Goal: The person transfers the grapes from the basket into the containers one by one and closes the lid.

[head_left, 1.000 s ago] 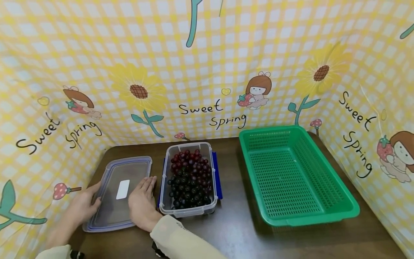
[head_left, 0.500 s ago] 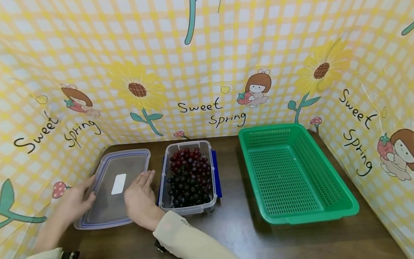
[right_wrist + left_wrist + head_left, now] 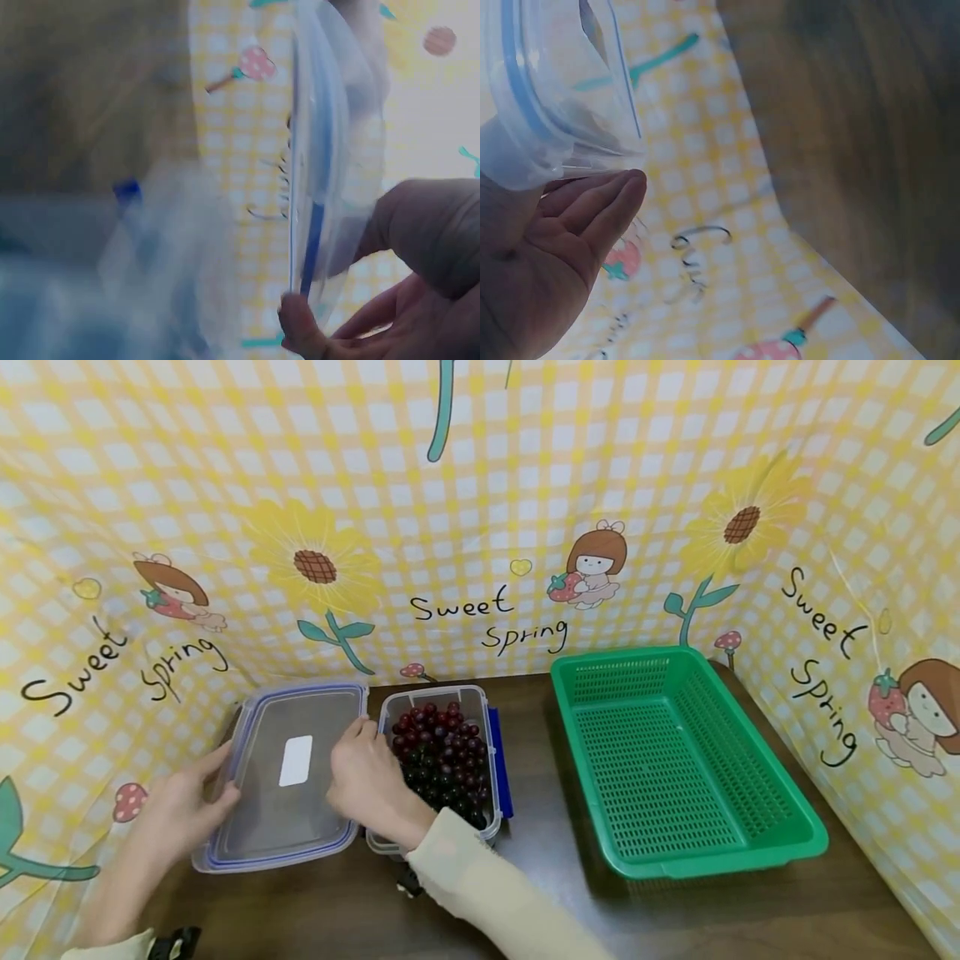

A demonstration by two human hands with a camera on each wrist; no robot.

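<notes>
Both hands hold a clear plastic lid [image 3: 258,810] with a blue seal and a white label, raised and tilted over the left of the table. My left hand [image 3: 183,814] grips its left edge; in the left wrist view the fingers [image 3: 615,206] lie under the rim. At the opposite edge my right hand [image 3: 375,781] pinches the lid between thumb and fingers, as the right wrist view shows. Just right of the lid stands a clear food container [image 3: 492,752] with red and black grapes [image 3: 442,743] in it, partly hidden by my right hand and wrist.
A blue side latch [image 3: 500,760] hangs down along the container's right side. Farther right sits a green perforated basket [image 3: 675,867] on the brown table [image 3: 525,893]. A yellow checked cloth [image 3: 465,527] with printed drawings encloses the back and sides.
The lid has come up off the table and moved right towards the container, held by both hands. My right hand has shifted from beside the lid to pinch its edge.
</notes>
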